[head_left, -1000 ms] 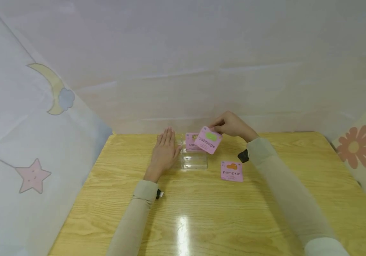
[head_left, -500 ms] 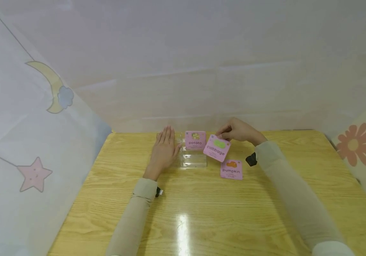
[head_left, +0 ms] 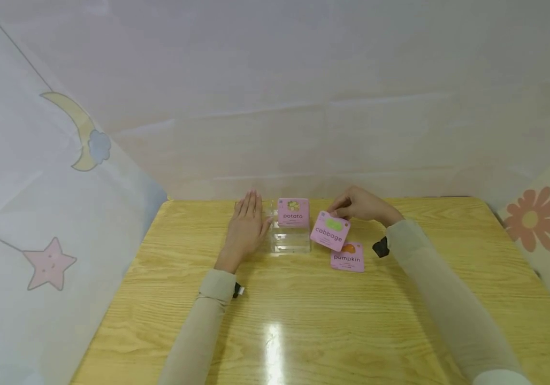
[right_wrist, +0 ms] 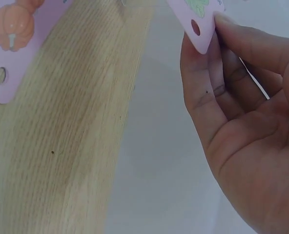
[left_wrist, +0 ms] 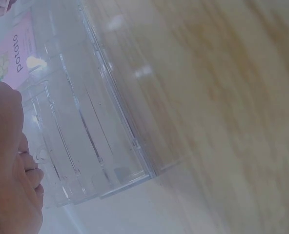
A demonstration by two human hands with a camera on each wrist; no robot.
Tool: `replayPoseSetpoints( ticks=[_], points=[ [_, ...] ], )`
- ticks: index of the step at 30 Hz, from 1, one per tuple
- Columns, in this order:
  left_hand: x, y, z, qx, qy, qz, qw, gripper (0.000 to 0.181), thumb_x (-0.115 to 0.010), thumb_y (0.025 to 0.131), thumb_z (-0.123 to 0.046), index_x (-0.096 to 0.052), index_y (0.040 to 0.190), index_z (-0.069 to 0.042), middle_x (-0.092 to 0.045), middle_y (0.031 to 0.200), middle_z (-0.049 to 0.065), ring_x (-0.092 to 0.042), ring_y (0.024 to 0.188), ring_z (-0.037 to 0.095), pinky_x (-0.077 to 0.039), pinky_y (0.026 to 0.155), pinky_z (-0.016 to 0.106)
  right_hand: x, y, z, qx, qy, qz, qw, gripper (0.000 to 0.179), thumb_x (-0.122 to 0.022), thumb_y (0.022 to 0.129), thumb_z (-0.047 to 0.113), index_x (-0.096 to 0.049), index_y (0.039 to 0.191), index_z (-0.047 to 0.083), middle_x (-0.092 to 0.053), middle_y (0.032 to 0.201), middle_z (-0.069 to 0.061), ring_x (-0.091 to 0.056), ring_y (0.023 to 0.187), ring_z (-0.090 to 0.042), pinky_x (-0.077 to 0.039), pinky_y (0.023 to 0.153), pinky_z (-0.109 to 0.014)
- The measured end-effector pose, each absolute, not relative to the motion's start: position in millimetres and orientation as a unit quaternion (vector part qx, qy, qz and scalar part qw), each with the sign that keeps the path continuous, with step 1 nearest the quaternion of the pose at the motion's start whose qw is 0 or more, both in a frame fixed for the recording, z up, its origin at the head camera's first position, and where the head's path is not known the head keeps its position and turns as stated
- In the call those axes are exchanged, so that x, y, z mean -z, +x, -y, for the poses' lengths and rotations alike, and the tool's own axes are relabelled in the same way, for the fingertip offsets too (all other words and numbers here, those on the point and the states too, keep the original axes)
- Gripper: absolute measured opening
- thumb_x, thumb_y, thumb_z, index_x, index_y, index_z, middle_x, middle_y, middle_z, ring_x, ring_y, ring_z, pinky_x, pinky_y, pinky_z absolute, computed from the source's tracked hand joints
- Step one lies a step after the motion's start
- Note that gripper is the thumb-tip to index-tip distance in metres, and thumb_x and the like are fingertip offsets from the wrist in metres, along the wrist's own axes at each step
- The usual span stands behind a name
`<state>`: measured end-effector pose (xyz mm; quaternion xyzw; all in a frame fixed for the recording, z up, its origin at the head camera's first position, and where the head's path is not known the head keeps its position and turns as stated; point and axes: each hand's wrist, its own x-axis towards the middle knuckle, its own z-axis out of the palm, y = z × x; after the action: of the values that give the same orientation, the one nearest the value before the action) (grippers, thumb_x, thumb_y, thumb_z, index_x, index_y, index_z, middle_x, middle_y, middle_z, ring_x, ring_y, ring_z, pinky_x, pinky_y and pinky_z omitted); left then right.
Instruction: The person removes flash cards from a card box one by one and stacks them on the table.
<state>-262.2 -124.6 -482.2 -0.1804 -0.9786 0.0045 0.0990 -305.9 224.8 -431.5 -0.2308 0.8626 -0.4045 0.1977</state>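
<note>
Between thumb and fingers, my right hand [head_left: 364,205] pinches the top right corner of a pink cabbage card [head_left: 330,231]. The card is tilted and hides the upper left part of a pink pumpkin card [head_left: 347,262] on the table. A clear tiered plastic rack [head_left: 291,241] stands at the back, with a pink potato card [head_left: 293,213] upright in its back right part. My left hand [head_left: 246,227] lies with straight fingers on the rack's left side. In the left wrist view the rack's clear steps [left_wrist: 86,122] show beside that hand.
A wooden table [head_left: 275,305] lies under everything, its back edge close to a pale cloth wall [head_left: 275,133]. Printed shapes, including a moon and a flower, decorate the cloth on both sides.
My right hand has carried the cabbage card right and toward me, away from the potato card, so it now overlaps the pumpkin card. The left hand has stayed put.
</note>
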Motion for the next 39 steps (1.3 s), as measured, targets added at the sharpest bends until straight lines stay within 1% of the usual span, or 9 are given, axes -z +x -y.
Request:
replayPoseSetpoints(
  ticks=[2, 7, 13, 19, 23, 27, 32, 39],
  points=[
    [482.9, -262.2, 125.0, -0.007, -0.182, 0.978, 0.102, 0.077, -0.030, 0.114, -0.049, -0.016, 0.165, 0.006, -0.014, 0.176, 0.024, -0.019, 0.164, 0.038, -0.021, 0.136, 0.051, 433.4, -305.5, -226.1, 0.401, -0.231, -0.865, 0.196, 0.022, -0.068, 0.102, 0.009, -0.079, 0.119, 0.000, -0.077, 0.122, -0.021, -0.076, 0.091, -0.018, -0.064, 0.077, -0.031],
    [482.9, -262.5, 124.3, -0.011, -0.185, 0.977, 0.105, 0.077, -0.028, 0.114, -0.049, -0.013, 0.166, 0.006, -0.016, 0.175, 0.024, -0.020, 0.165, 0.038, -0.021, 0.136, 0.050, 435.5, -301.5, -230.0, 0.396, -0.225, -0.868, 0.200, 0.022, -0.068, 0.102, 0.008, -0.079, 0.119, 0.001, -0.078, 0.121, -0.020, -0.075, 0.090, -0.017, -0.064, 0.078, -0.035],
    [481.0, -262.2, 123.7, -0.011, -0.182, 0.979, 0.095, 0.077, -0.026, 0.114, -0.050, -0.011, 0.166, 0.004, -0.014, 0.176, 0.023, -0.016, 0.166, 0.037, -0.014, 0.138, 0.048, 442.3, -298.6, -236.2, 0.400, -0.217, -0.866, 0.206, 0.024, -0.067, 0.102, 0.008, -0.077, 0.122, 0.000, -0.076, 0.124, -0.021, -0.075, 0.093, -0.017, -0.064, 0.079, -0.031],
    [480.9, -262.4, 123.8, -0.016, -0.183, 0.978, 0.099, 0.077, -0.027, 0.114, -0.050, -0.012, 0.166, 0.005, -0.014, 0.176, 0.023, -0.017, 0.165, 0.037, -0.018, 0.137, 0.049, 446.8, -296.8, -239.6, 0.405, -0.209, -0.863, 0.217, 0.024, -0.066, 0.102, 0.006, -0.077, 0.122, 0.000, -0.076, 0.126, -0.022, -0.075, 0.094, -0.016, -0.063, 0.076, -0.026],
    [480.8, -261.9, 124.0, -0.014, -0.182, 0.978, 0.099, 0.078, -0.027, 0.114, -0.051, -0.013, 0.166, 0.005, -0.014, 0.176, 0.023, -0.017, 0.165, 0.037, -0.015, 0.138, 0.048, 449.6, -295.0, -240.7, 0.407, -0.215, -0.859, 0.223, 0.024, -0.066, 0.102, 0.005, -0.077, 0.122, -0.001, -0.074, 0.128, -0.024, -0.075, 0.094, -0.014, -0.062, 0.076, -0.023],
    [480.9, -261.5, 123.8, -0.014, -0.180, 0.979, 0.097, 0.077, -0.026, 0.114, -0.051, -0.013, 0.166, 0.004, -0.013, 0.176, 0.022, -0.016, 0.166, 0.036, -0.014, 0.138, 0.048, 452.5, -293.4, -242.0, 0.408, -0.230, -0.856, 0.221, 0.024, -0.065, 0.102, 0.005, -0.077, 0.122, -0.003, -0.073, 0.129, -0.026, -0.074, 0.092, -0.012, -0.061, 0.074, -0.024],
    [480.5, -262.2, 123.9, -0.012, -0.178, 0.979, 0.095, 0.077, -0.027, 0.114, -0.050, -0.012, 0.166, 0.004, -0.010, 0.177, 0.022, -0.013, 0.166, 0.036, -0.013, 0.138, 0.047, 457.3, -291.8, -244.3, 0.409, -0.219, -0.855, 0.230, 0.023, -0.066, 0.102, 0.005, -0.077, 0.121, -0.001, -0.074, 0.128, -0.024, -0.075, 0.094, -0.015, -0.061, 0.076, -0.025],
    [481.6, -262.1, 124.0, -0.015, -0.184, 0.977, 0.106, 0.077, -0.028, 0.114, -0.050, -0.014, 0.166, 0.005, -0.017, 0.175, 0.024, -0.020, 0.164, 0.038, -0.020, 0.137, 0.050, 465.7, -289.9, -248.1, 0.411, -0.211, -0.854, 0.238, 0.023, -0.067, 0.101, 0.005, -0.078, 0.121, 0.000, -0.076, 0.125, -0.022, -0.075, 0.097, -0.018, -0.060, 0.079, -0.025]
  ],
)
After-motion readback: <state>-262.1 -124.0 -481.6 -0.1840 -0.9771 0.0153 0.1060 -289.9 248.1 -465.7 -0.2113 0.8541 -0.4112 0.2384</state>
